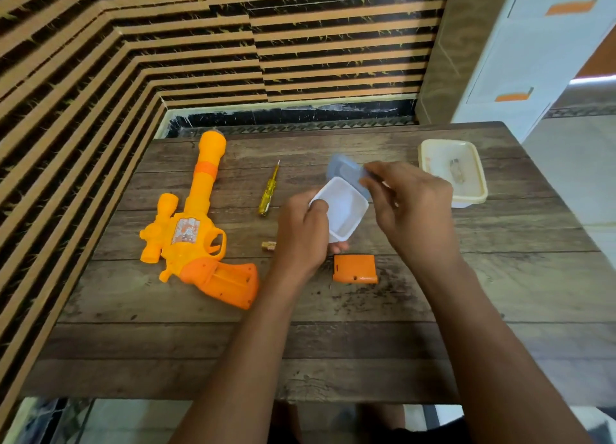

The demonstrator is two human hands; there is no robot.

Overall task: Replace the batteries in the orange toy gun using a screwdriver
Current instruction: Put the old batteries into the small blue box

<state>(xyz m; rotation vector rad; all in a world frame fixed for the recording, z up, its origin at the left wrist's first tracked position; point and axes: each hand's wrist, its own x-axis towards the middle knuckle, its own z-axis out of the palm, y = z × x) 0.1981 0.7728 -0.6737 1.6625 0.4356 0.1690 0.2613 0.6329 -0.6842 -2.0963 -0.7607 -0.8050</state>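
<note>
- A white tub (348, 210) is clasped by the left grip (303, 237).
- A blue lid (341, 167) is pinched by the right grip (410, 203).
- The orange toy gun (190, 230) is laid on the bench (333, 343).

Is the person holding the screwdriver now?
No, the screwdriver lies on the table; the left hand holds a white container and the right hand its blue lid.

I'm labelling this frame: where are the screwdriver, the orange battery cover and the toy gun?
screwdriver (266, 195), head view, on its yellow handle.
orange battery cover (355, 267), head view, middle of its face.
toy gun (202, 187), head view, on its barrel.
</note>
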